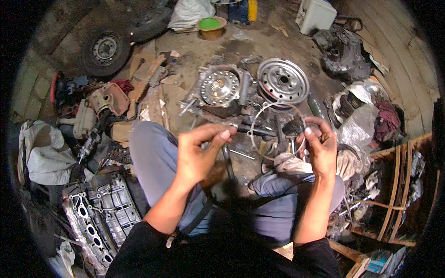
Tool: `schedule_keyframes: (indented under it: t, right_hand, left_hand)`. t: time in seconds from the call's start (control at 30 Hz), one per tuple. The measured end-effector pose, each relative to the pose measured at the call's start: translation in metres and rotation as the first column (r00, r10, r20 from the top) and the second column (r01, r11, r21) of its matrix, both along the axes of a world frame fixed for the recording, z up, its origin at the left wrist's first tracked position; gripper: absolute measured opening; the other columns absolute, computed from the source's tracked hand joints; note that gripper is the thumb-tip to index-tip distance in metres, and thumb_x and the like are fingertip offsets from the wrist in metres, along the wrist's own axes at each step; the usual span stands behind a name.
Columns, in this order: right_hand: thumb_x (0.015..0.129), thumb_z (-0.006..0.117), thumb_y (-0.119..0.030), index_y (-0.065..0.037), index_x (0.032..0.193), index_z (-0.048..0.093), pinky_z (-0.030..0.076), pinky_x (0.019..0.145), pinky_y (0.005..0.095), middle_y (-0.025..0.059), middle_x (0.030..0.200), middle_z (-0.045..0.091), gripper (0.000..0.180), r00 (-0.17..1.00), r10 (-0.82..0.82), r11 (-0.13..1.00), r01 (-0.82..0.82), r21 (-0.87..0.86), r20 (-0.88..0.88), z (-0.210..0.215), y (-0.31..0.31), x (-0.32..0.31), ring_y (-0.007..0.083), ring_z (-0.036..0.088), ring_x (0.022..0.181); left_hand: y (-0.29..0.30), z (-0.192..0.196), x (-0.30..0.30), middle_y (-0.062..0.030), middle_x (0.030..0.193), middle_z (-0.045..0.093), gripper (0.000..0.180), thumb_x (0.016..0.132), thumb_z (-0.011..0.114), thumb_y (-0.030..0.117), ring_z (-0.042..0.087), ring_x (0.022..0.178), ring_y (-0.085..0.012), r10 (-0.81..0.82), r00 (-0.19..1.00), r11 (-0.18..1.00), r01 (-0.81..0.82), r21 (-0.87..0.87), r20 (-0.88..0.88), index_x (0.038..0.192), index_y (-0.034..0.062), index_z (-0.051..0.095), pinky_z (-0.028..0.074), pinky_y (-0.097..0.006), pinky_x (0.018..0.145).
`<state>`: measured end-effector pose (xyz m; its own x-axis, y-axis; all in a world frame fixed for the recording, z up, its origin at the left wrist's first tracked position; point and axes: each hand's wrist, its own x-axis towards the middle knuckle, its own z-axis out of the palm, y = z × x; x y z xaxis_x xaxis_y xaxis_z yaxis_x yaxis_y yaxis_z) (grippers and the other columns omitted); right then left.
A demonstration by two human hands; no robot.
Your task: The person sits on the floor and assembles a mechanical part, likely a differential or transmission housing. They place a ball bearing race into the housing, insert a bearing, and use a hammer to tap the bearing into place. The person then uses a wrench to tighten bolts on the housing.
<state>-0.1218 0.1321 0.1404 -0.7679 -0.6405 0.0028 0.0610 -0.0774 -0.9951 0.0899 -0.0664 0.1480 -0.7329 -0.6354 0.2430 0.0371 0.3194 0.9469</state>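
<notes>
We sit cross-legged on the dirt floor (273, 41), so the work stays over our lap and within reach of both hands. Our left hand (197, 155) is partly closed, thumb and fingertips pinching one edge of a thin, pale ring-shaped gasket with small tabs (273, 109). Our right hand (320, 148) is curled on the opposite edge; two-point support keeps this flimsy part from folding, and raising it exposes its outline for inspection. Below the gasket, dark metal hand tools (259, 132) lie on the floor just ahead of our knees. At lower left, a grey cast cylinder head with a row of openings (99, 217) rests flat. Further ahead stands a round toothed gear in its housing (219, 88), face up, touching a bare silver steel wheel rim (282, 81). Farthest, a tyred wheel (105, 50) leans near the wall.
</notes>
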Motion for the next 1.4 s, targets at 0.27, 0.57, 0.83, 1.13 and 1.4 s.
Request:
schedule_keyframes:
  t: [0.27, 0.57, 0.83, 1.13, 1.4]
  right_hand:
    - [0.095, 0.064, -0.009, 0.003, 0.111, 0.059, 0.049, 0.052, 0.0269, 0.0164, 0.083, 0.072, 0.021, 0.995, 0.007, 1.000, -0.008, -0.010, -0.097, 0.028, -0.078, 0.008, 0.0144, 0.060, 0.056]
    - [0.092, 0.064, -0.002, 0.007, 0.107, 0.062, 0.049, 0.050, 0.0269, 0.0125, 0.082, 0.071, 0.018, 0.918, 0.336, 0.922, -0.275, 0.272, -0.211, 0.045, -0.185, -0.013, 0.0132, 0.062, 0.057]
    - [0.088, 0.064, 0.002, 0.011, 0.104, 0.064, 0.046, 0.045, 0.0285, 0.0115, 0.079, 0.068, 0.018, 0.959, 0.175, 0.949, -0.104, 0.297, -0.223, 0.035, -0.199, -0.012, 0.0141, 0.061, 0.053]
    - [0.086, 0.069, -0.002, 0.003, 0.095, 0.071, 0.043, 0.053, 0.0221, 0.0001, 0.078, 0.060, 0.011, 0.927, 0.125, 0.917, 0.028, 0.398, -0.354, 0.034, -0.205, -0.012, 0.0043, 0.055, 0.066]
    - [0.086, 0.069, -0.003, 0.000, 0.093, 0.072, 0.042, 0.053, 0.0220, -0.0026, 0.075, 0.057, 0.008, 0.920, 0.125, 0.888, 0.064, 0.455, -0.372, 0.030, -0.205, -0.012, 0.0036, 0.052, 0.063]
  left_hand:
    - [-0.101, 0.113, -0.011, -0.0107, 0.082, 0.074, 0.046, 0.103, 0.054, 0.035, 0.066, 0.070, -0.0135, 0.027, 0.978, 0.949, -0.090, -0.301, -0.207, 0.094, -0.0057, 0.074, 0.052, -0.028, 0.072]
    - [-0.233, 0.008, -0.069, -0.0089, 0.084, 0.072, 0.042, 0.102, 0.055, 0.034, 0.062, 0.074, -0.0115, 0.020, 0.995, 0.972, 0.005, -0.236, 0.102, 0.105, -0.0029, 0.073, 0.050, -0.030, 0.071]
    - [-0.259, -0.004, -0.072, -0.0102, 0.083, 0.074, 0.026, 0.092, 0.071, 0.024, 0.065, 0.076, -0.0130, -0.200, 0.964, 0.926, 0.244, -0.287, 0.175, 0.101, -0.0007, 0.075, 0.052, -0.031, 0.074]
    - [-0.271, -0.021, -0.090, -0.0114, 0.097, 0.075, 0.026, 0.085, 0.076, 0.019, 0.068, 0.093, -0.0180, -0.578, 0.787, 0.777, 0.611, -0.151, 0.216, 0.101, -0.0015, 0.074, 0.052, -0.033, 0.087]
    - [-0.272, -0.031, -0.092, -0.0098, 0.094, 0.075, 0.027, 0.083, 0.077, 0.020, 0.068, 0.089, -0.0170, -0.592, 0.770, 0.763, 0.631, -0.144, 0.238, 0.098, -0.0019, 0.074, 0.052, -0.032, 0.083]
